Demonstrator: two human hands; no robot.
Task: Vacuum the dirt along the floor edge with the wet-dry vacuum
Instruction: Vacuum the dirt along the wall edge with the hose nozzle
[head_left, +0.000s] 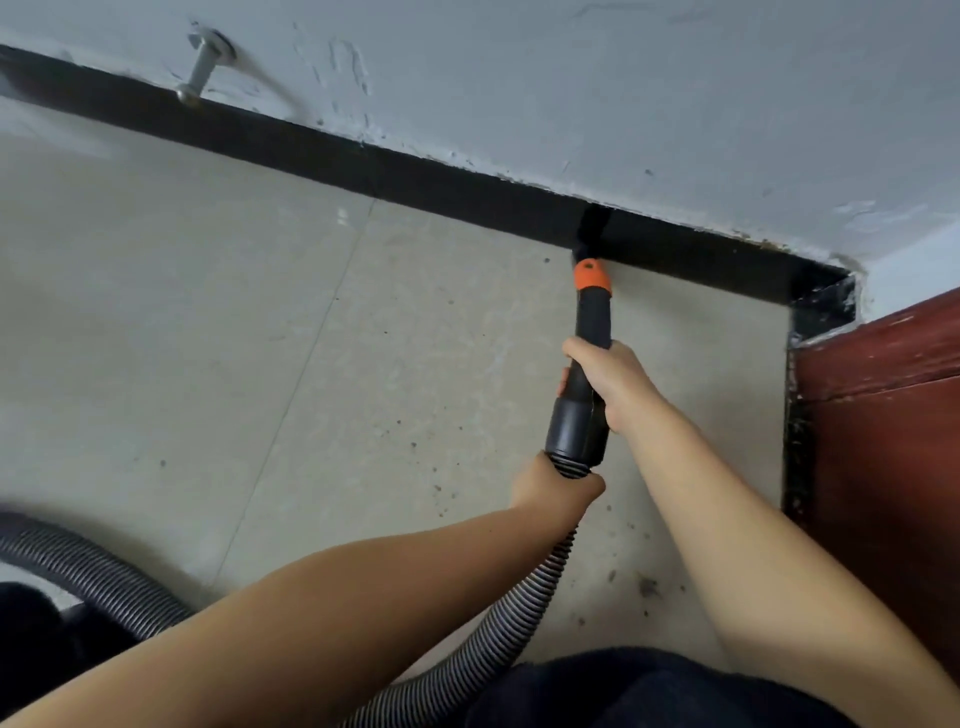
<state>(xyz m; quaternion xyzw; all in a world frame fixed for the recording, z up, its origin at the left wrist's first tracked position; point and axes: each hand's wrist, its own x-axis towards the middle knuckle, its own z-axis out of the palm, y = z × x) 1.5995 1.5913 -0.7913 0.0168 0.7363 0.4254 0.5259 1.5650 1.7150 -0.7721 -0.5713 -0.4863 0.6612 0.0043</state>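
A black vacuum nozzle (592, 317) with an orange collar (591, 275) points at the black skirting (415, 182); its dark brush tip (592, 228) lies against the skirting above the beige tiled floor (260, 338). My right hand (610, 382) grips the nozzle tube around its middle. My left hand (553, 488) holds the ribbed grey hose (498, 639) just behind the black cuff (576, 431). Brown dirt specks (647, 587) lie scattered on the tiles near the right edge.
A dark red wooden door frame (883, 415) stands at the right, meeting the skirting corner (826, 301). A metal door stop (200, 70) sticks out of the grey wall (623, 93) at upper left. The hose loops back at lower left (88, 571).
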